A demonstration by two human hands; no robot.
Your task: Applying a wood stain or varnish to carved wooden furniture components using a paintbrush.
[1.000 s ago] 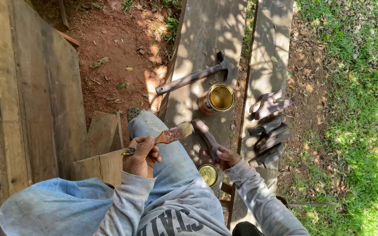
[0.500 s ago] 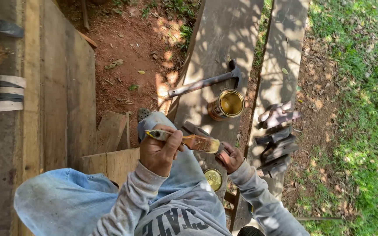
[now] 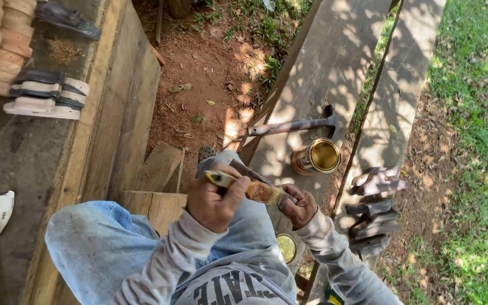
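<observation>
Far left, pale shaped wooden pieces (image 3: pixel 43 97) lie stacked on the grey table (image 3: pixel 24 152), and a white curved piece (image 3: pixel 0 213) sits near its lower edge. Moving in, a faded blue-jeaned knee (image 3: pixel 94 248) fills the foreground beside short wooden boards (image 3: pixel 162 169) standing against red earth. Now the action: the left hand (image 3: pixel 213 197) is wrapped tight round a paintbrush (image 3: pixel 247 188), a flat brush with a yellowish wooden handle, an amber-stained ferrule and pale bristles pointing right. It hovers level over the lap, the bristles touching a dark, narrow wooden piece (image 3: pixel 255 174) that the right hand (image 3: pixel 297 206) clasps from below, fingers curled round it. Half a second ago the brush sat a touch further left across the knee; a full second ago it was angled up and away from that piece, so brush and piece have come together. Below the hands, a small round tin lid (image 3: pixel 286 247) shines gold. Further right, on the long grey plank (image 3: pixel 334 62), a rusty hammer (image 3: pixel 292 127) lies crosswise, and just beside its head an open tin can (image 3: pixel 317 157) lies tipped, gold interior showing. Both sit where they sat before. Right again, a row of dark varnished pieces (image 3: pixel 374 212) rests on the second plank, grass (image 3: pixel 475 141) beyond.
</observation>
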